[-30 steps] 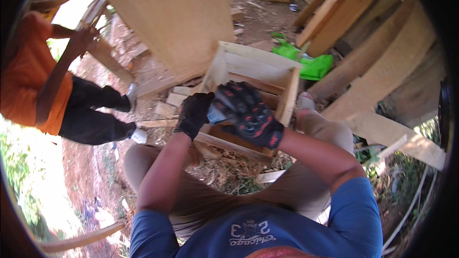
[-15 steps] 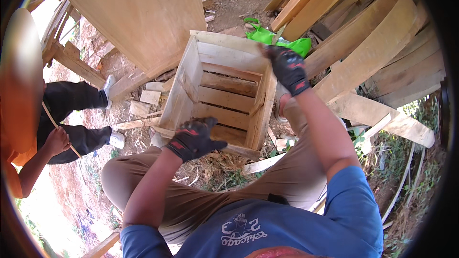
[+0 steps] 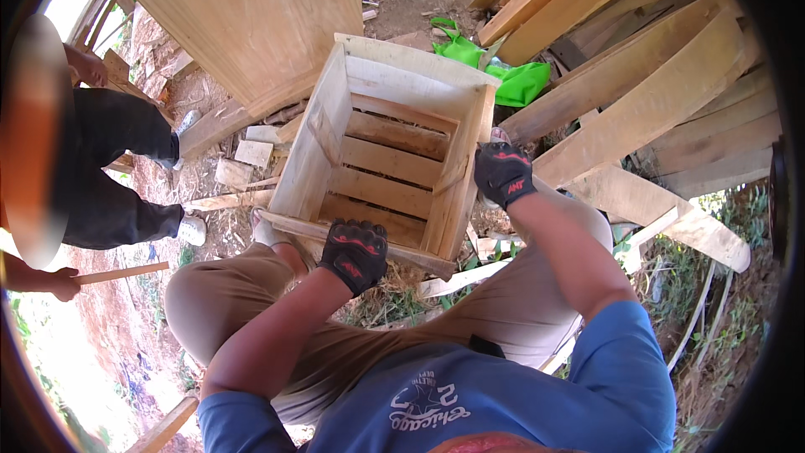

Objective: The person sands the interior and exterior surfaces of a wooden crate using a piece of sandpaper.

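An open wooden crate (image 3: 411, 52) with a slatted bottom stands on the ground between my legs. Both my hands wear black gloves with red marks. My left hand (image 3: 355, 256) is closed over the crate's near edge, its fingers curled at the rim. At the crate's right side, my right hand (image 3: 505, 174) is closed against the outer edge of the wall; its fingertips are partly hidden. Inside, the slats (image 3: 391, 162) lie across the bottom with gaps between them.
A large wooden panel (image 3: 243, 17) leans beyond the crate at left. Long boards (image 3: 637, 84) are piled at right. A green bag (image 3: 521, 84) lies past the far right corner. At left stands another person, whose hand (image 3: 63, 283) holds a thin wooden stick (image 3: 126, 273).
My right hand has come down from the far right corner along the crate's side. My left hand has closed on the near rim. The other person's stick has swung toward level.
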### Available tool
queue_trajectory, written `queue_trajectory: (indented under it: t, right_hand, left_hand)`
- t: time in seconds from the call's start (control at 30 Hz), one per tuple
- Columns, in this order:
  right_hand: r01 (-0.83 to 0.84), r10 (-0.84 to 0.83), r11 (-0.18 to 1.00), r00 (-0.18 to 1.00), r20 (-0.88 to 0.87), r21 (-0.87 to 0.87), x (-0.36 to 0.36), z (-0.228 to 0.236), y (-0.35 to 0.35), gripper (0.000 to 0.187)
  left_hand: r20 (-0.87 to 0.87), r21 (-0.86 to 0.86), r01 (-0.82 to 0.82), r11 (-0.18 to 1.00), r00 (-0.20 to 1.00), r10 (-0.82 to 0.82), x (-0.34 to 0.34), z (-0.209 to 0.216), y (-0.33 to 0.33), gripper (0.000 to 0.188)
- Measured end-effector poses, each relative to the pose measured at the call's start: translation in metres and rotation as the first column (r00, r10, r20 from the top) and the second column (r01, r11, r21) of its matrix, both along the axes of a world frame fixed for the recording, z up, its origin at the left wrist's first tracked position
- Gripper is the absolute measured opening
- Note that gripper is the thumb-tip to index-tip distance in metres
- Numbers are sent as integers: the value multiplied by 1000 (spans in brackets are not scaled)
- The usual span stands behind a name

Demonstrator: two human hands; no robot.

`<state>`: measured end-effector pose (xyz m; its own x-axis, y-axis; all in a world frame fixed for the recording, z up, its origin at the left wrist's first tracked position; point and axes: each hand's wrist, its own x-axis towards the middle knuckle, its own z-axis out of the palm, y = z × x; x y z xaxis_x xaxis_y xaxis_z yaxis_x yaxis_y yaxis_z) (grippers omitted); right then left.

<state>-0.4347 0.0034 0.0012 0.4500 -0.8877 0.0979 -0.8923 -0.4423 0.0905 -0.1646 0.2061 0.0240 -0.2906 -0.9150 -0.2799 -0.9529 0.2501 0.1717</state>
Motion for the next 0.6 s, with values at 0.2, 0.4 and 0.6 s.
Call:
queue_trajectory:
  t: [0.2, 0.4, 0.6]
  right_hand:
    - [12, -12, 1000, 999, 43, 0, 9, 9, -4, 32]
    - [147, -144, 989, 984, 108, -15, 16, 9, -55, 37]
    - [197, -198, 980, 980, 24, 16, 24, 13, -117, 36]
  left_hand:
    - [-21, -72, -38, 997, 999, 37, -4, -18, 3, 27]
    - [-16, -98, 19, 995, 1000, -21, -3, -10, -1, 21]
    - [-120, -182, 34, 983, 991, -56, -1, -13, -2, 18]
